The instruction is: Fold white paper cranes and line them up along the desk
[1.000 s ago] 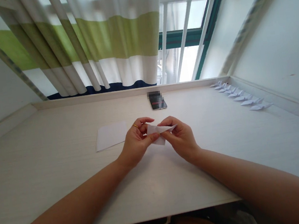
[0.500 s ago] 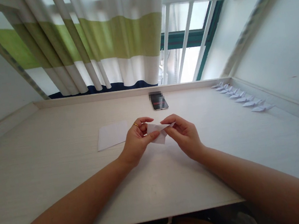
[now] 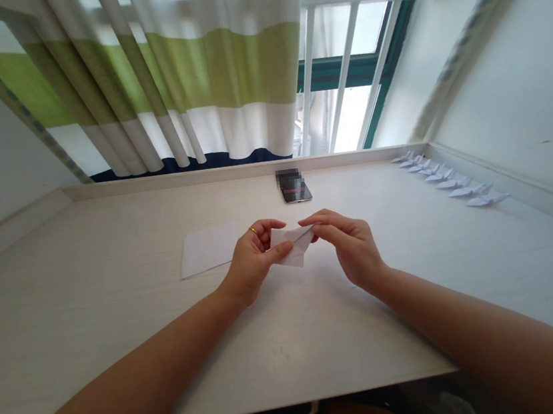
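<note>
1. Head view, hard to see: some left hand fingers are tucked behind the folded paper, so I can't see their tips. The left hand also hides one end of the white sheet. Blurry squares cover the top of the phone. It is too dark to tell what is under the table. The curtain is cut off at the top.
2. Head view, hands: the left hand is half curled, with its thumb pressed on the folded paper. The right hand is bent in, and its thumb and finger pinch the paper's right tip. The paper is between the two hands, over the table.
3. Head view, counting: one folded paper; one phone, past the hands; one ring, on the left hand. The white sheet, left of the left hand, might be a pile; I can't tell. At least six paper birds sit in a row, far off to the right of the right hand. The farthest ones overlap.
</note>
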A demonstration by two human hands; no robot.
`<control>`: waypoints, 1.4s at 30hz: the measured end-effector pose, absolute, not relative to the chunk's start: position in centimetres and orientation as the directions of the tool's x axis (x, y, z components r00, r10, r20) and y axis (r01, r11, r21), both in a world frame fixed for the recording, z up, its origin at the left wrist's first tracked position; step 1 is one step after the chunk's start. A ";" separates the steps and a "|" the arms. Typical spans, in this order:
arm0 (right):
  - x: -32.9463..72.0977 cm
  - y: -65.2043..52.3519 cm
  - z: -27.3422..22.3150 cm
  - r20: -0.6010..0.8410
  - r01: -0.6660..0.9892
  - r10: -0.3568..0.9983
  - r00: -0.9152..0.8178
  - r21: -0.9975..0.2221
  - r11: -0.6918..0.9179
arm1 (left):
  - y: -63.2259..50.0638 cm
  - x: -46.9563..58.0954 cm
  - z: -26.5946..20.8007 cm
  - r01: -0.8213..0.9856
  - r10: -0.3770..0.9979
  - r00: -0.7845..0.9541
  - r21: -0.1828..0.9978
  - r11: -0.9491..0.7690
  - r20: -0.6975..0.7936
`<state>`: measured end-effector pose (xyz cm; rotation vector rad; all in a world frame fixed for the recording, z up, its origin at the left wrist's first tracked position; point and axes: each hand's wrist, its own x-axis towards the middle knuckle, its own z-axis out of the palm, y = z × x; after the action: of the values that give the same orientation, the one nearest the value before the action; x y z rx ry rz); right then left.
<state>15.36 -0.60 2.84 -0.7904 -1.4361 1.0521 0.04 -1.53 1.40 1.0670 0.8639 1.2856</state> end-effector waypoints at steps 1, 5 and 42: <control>15.3 -0.6 2.9 0.379 -0.109 0.916 -0.134 -0.924 0.367 | -1.5 0.0 1.4 -0.315 0.990 0.121 0.949 -0.024 0.065; 15.3 -0.5 2.8 0.366 -0.129 0.923 -0.118 -0.927 0.351 | -1.6 0.1 1.5 -0.324 0.989 0.133 0.946 -0.018 0.064; 15.7 -0.2 3.8 0.209 0.251 0.936 -0.285 -0.926 0.283 | -1.6 -0.2 1.1 0.193 0.981 0.144 0.968 -0.159 0.132</control>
<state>15.75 -0.21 3.81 -1.0872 -1.7248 1.0419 -0.16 -1.57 1.06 1.5290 1.1841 1.1128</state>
